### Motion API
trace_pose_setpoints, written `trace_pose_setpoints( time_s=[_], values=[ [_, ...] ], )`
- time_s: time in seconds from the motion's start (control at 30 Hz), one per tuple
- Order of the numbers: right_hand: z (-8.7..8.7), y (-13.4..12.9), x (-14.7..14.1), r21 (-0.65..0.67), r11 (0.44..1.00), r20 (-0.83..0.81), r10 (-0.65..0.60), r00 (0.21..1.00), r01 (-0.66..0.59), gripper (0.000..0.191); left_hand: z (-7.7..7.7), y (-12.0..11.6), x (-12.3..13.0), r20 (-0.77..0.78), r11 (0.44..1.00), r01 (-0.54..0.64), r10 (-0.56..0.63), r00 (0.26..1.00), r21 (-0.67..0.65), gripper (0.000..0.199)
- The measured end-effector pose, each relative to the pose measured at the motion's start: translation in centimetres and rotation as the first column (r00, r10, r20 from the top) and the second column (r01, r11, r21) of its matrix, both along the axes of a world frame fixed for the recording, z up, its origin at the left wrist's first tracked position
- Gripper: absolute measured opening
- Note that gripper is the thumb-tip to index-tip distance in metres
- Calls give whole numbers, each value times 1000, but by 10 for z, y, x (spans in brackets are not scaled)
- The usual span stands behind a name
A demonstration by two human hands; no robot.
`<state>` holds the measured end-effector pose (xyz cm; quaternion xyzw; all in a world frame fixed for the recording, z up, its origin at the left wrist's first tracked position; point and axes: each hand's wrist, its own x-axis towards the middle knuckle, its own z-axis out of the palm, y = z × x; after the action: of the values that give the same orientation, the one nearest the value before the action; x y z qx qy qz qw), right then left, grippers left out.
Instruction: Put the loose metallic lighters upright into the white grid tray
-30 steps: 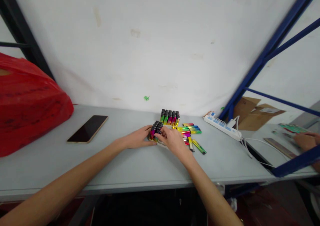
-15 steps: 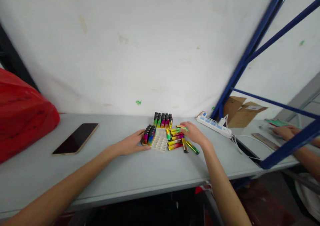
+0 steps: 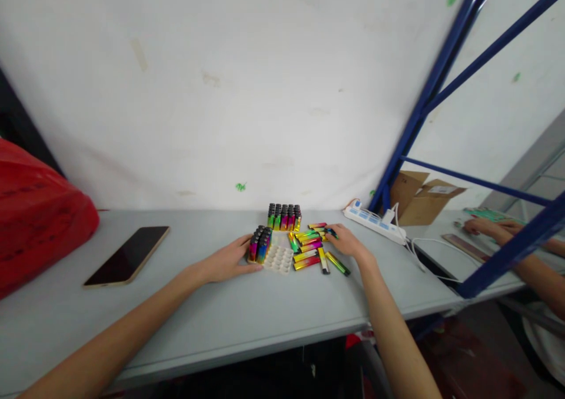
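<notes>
My left hand (image 3: 226,261) is curled round the left end of a white tray (image 3: 279,260) with round pockets, thumb in front and fingers behind. Shiny multicoloured lighters (image 3: 260,246) with black tops stand upright in that end; the pockets to their right are bare. To the right of the tray, several loose lighters (image 3: 308,252) lie in a jumble. My right hand (image 3: 346,241) is at the far right of this pile, its fingertips closed on a lighter (image 3: 332,233) whose dark end shows. Behind the tray stands another upright block of lighters (image 3: 285,216).
A phone (image 3: 128,256) lies on the grey table (image 3: 212,311) at left, near a red bag (image 3: 39,216). A white power strip (image 3: 375,222), cables, a blue metal frame (image 3: 415,128) and a cardboard box (image 3: 426,202) are at right. Beyond the frame, another person's hands (image 3: 485,228) show.
My right hand has turned slightly and settled at the pile's right side, with its fingers on a lighter. My left hand keeps its place at the tray. The view has shifted slightly.
</notes>
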<state>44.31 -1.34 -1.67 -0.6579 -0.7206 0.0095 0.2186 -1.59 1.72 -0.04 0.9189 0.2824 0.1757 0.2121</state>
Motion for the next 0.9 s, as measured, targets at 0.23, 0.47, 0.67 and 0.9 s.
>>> trace_pose_setpoints(
  time_s=[0.23,0.47,0.67,0.9],
  values=[
    [0,2,7,-17,1000,-25,-24,999,24,37,1,-1,-1,14,1000,2,-2,1000,-1,86],
    [-3,23,2,77,996,-70,57,996,-51,43,2,-2,-2,-17,1000,-2,2,1000,-2,89],
    [10,22,1,33,997,-103,67,992,-64,19,4,-1,1,-30,1000,7,-6,1000,21,88],
    [20,4,1,-3,998,-248,53,967,-56,7,5,-2,1,-15,1000,8,-8,1000,8,86]
  ],
)
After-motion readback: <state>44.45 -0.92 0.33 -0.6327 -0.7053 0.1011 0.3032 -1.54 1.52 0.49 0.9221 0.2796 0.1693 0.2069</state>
